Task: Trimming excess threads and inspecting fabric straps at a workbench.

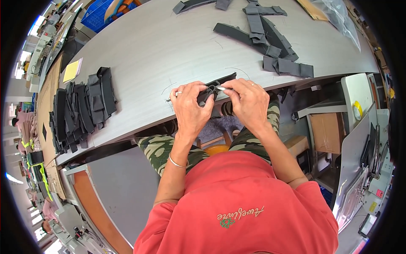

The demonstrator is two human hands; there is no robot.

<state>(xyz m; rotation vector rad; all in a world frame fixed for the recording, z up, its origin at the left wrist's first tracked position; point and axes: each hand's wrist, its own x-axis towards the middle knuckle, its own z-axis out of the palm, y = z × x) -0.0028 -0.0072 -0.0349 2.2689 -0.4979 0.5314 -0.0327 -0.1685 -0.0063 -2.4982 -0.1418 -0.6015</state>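
Observation:
At the table's near edge, both hands work on a dark grey fabric strip (227,79). My left hand (189,111) is closed on the strip's near side, thumb and fingers pinching a narrow looped part of it. Between the thumb and fingers of my right hand (250,105) is a small white pointed thing (220,88), its tip toward the strip. What kind of tool it is I cannot tell. The strip's underside is hidden by my fingers. Loose dark threads lie on the table around the hands.
The pale table (139,63) curves away ahead. A row of stacked dark strips (78,108) lies at the left, beside a yellow notepad (72,70). More strips (256,31) are scattered at the far right, near a clear plastic bag (338,19). A blue basket (95,16) stands far left.

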